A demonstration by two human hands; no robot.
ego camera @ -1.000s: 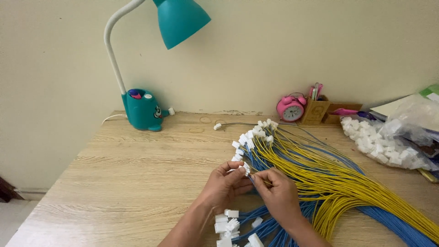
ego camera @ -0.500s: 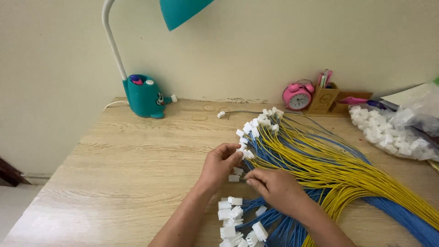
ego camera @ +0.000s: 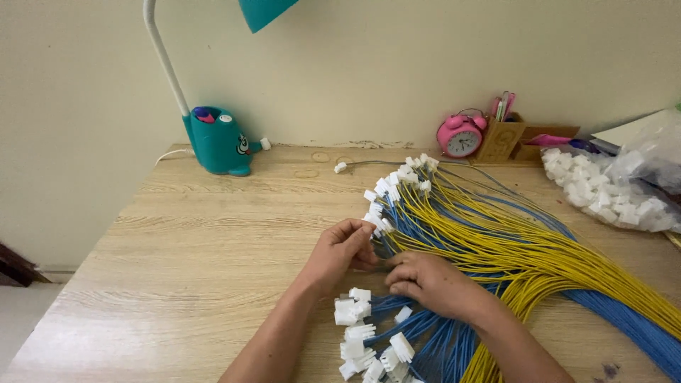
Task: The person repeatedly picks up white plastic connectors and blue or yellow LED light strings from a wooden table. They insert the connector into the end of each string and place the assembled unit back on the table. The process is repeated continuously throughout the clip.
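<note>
The wires [ego camera: 496,248] lie in a thick bundle across the right half of the desk [ego camera: 198,248], yellow strands over blue ones, fanning from the right edge toward the middle; white connectors [ego camera: 397,181] cap the ends that point toward the wall, and a second cluster of white connectors [ego camera: 362,330] on blue wires lies at the near edge, just below the hands; the left hand [ego camera: 342,250] sits at the left side of the bundle, its fingers curled and its thumb pressed against the forefinger, pinching a small white connector at the wire ends; the right hand [ego camera: 429,280] rests on top of the wires just beside it, fingers bent and held together, their tips meeting the left hand's, though what they grip is hidden under the knuckles; the two hands touch at the fingertips; one loose connector [ego camera: 340,167] on a grey wire lies apart, nearer the wall; a teal lamp [ego camera: 216,142] stands at the back left, its white neck rising out of view; a pink alarm clock [ego camera: 461,136] stands against the wall beside a wooden pen holder [ego camera: 502,138]; a clear bag [ego camera: 617,191] of white connectors lies at the far right of the desk.
</note>
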